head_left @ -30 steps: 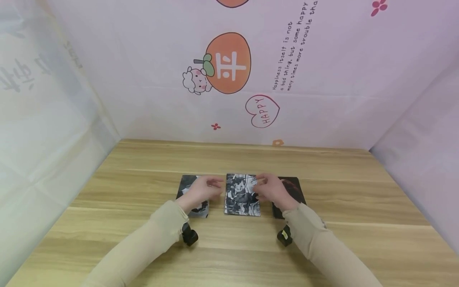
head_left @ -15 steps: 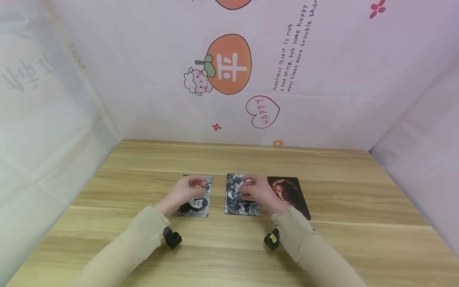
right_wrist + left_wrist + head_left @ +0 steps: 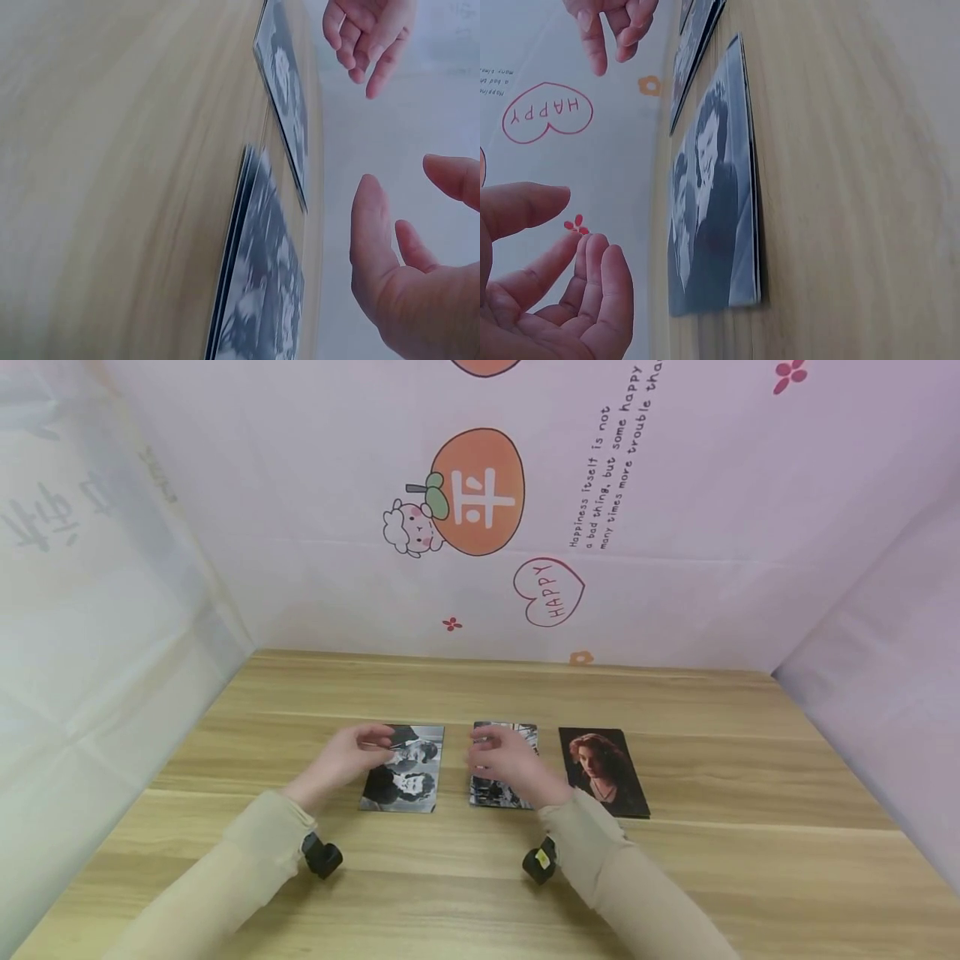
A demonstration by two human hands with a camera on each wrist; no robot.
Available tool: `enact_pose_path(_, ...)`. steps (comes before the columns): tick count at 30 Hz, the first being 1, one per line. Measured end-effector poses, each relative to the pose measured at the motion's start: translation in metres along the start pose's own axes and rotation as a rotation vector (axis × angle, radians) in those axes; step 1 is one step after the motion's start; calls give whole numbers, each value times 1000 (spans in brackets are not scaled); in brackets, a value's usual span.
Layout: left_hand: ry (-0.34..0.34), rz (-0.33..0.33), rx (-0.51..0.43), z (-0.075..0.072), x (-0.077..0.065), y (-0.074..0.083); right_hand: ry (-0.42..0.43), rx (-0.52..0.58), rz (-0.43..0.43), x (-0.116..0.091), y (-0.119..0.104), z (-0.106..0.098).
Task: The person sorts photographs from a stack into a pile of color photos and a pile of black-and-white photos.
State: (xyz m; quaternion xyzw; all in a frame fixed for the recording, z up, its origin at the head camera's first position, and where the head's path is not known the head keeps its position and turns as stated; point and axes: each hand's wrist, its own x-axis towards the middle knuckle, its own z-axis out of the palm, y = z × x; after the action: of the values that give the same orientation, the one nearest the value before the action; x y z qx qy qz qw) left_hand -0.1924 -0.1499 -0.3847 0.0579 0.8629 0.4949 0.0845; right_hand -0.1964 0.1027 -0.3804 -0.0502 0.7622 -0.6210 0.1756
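Observation:
Three small stacks of photo cards lie in a row on the table. On the left is a black-and-white card of two people [image 3: 411, 777], with my left hand [image 3: 347, 762] hovering over its left edge. My right hand [image 3: 513, 766] is above the middle stack, whose top is a busy black-and-white picture [image 3: 501, 795], partly hidden by the hand. At the right lies a dark colour portrait card [image 3: 603, 770]. In the left wrist view, thumb and fingers of the left hand [image 3: 562, 285] are apart and hold nothing. The right hand [image 3: 420, 262] likewise holds nothing in the right wrist view.
The wood-grain table [image 3: 450, 893] meets a white printed cloth wall [image 3: 337, 593] at the back. More pale cloth hangs at the left [image 3: 97, 635] and right [image 3: 885, 635]. A small black camera sits on each wrist, left [image 3: 324, 857] and right [image 3: 538, 862].
Both hands have moved left, the left one off most of the two-person card, the right one from the portrait card's edge to over the middle stack. The cards have stayed put.

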Motion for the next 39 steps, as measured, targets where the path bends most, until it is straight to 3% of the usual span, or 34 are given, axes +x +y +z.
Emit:
enact_pose_path(13, 30, -20, 67, -20, -4, -11, -28, -16, -15, 4, -10, 16)
enact_pose_path(21, -15, -71, -58, -16, -7, -18, -61, -48, -14, 13, 2, 29)
enact_pose_path(31, -24, -116, -129, -11, -7, -25, -54, -25, 34, 17, 7, 40)
enact_pose_path(39, -46, -127, -186, -9, -8, -27, -43, -91, 30, 16, 8, 41)
